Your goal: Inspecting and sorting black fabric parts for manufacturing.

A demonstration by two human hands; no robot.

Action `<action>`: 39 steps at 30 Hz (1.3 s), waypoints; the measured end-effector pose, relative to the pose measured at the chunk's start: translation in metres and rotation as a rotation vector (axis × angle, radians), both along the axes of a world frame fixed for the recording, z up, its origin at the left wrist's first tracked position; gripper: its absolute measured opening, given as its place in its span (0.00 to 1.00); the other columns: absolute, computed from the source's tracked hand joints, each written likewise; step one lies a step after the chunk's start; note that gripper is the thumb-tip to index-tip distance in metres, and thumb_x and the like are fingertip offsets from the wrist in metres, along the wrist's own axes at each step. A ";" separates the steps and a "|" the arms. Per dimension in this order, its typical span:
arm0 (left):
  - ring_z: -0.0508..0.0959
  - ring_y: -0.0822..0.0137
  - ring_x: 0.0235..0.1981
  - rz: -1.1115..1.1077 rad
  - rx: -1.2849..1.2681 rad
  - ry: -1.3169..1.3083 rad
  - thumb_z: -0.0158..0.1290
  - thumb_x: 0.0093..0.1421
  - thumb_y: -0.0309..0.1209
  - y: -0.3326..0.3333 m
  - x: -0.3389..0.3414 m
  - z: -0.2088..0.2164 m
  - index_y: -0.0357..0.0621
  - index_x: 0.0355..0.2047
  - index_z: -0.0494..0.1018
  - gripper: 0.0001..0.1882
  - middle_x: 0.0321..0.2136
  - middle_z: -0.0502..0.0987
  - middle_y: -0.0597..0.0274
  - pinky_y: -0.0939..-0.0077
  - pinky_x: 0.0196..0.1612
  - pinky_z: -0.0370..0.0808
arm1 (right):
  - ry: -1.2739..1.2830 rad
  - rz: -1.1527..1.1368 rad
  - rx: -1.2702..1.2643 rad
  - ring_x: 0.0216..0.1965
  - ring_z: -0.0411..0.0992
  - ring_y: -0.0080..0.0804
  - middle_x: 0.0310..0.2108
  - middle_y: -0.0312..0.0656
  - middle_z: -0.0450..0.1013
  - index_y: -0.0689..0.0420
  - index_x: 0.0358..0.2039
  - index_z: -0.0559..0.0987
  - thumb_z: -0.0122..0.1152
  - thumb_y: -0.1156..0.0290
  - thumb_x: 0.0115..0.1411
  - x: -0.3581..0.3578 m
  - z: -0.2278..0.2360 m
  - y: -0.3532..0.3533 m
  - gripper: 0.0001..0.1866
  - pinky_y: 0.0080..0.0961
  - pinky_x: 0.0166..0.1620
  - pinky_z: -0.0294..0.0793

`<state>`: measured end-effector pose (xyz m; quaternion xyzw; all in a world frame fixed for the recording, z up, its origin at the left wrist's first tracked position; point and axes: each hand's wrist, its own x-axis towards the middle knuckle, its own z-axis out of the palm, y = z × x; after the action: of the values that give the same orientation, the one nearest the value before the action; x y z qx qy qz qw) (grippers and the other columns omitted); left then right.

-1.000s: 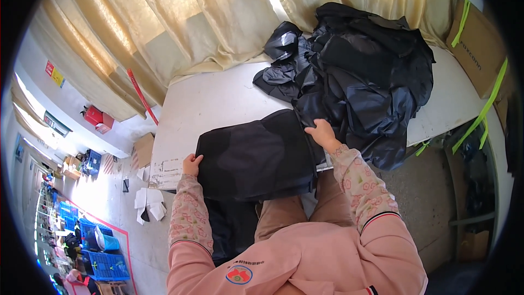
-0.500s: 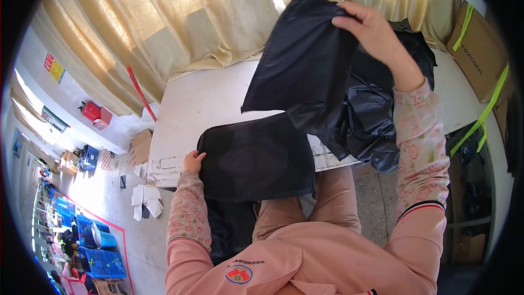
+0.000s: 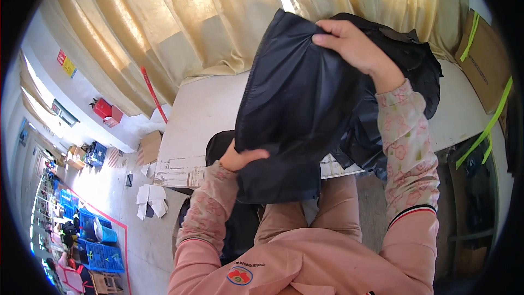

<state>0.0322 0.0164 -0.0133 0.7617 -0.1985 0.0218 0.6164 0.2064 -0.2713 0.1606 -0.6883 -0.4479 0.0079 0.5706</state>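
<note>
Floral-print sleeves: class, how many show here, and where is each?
2: the left floral sleeve, on the forearm below the left hand, and the right floral sleeve, on the forearm below the right hand, which grips a black fabric piece. The background may hide others.

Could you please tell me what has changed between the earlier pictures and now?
The right hand has raised a shiny black piece and brought it left, partly covering the flat black piece. The left hand let go of the flat piece's left edge, moved right and took the shiny piece's left edge. The curtain and table stayed put.
</note>
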 end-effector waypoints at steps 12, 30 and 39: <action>0.78 0.65 0.39 0.501 -1.032 0.194 0.49 0.64 0.37 -0.084 0.010 0.045 0.33 0.44 0.75 0.18 0.40 0.78 0.57 0.71 0.46 0.74 | -0.090 -0.367 -0.106 0.52 0.69 0.51 0.51 0.55 0.68 0.63 0.58 0.64 0.72 0.68 0.45 -0.156 -0.167 0.070 0.40 0.36 0.53 0.68; 0.74 0.60 0.49 -0.305 0.175 -0.123 0.70 0.42 0.45 -0.079 0.016 0.038 0.27 0.54 0.62 0.47 0.45 0.75 0.46 0.69 0.53 0.69 | -0.202 -0.652 0.326 0.47 0.69 0.32 0.43 0.42 0.73 0.62 0.46 0.74 0.45 0.77 0.63 -0.071 -0.043 -0.013 0.13 0.25 0.56 0.63; 0.75 0.61 0.49 -0.346 -0.555 0.315 0.62 0.51 0.24 -0.033 -0.018 0.036 0.32 0.53 0.68 0.29 0.50 0.74 0.52 0.64 0.56 0.70 | -0.650 -0.148 -0.277 0.34 0.74 0.51 0.32 0.50 0.73 0.54 0.40 0.77 0.60 0.73 0.54 -0.023 -0.132 0.050 0.12 0.38 0.36 0.73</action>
<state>0.0146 -0.0162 0.0230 0.5146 -0.2135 -0.1474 0.8172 0.1839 -0.2215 0.0290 -0.7562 -0.5495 -0.1921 0.2990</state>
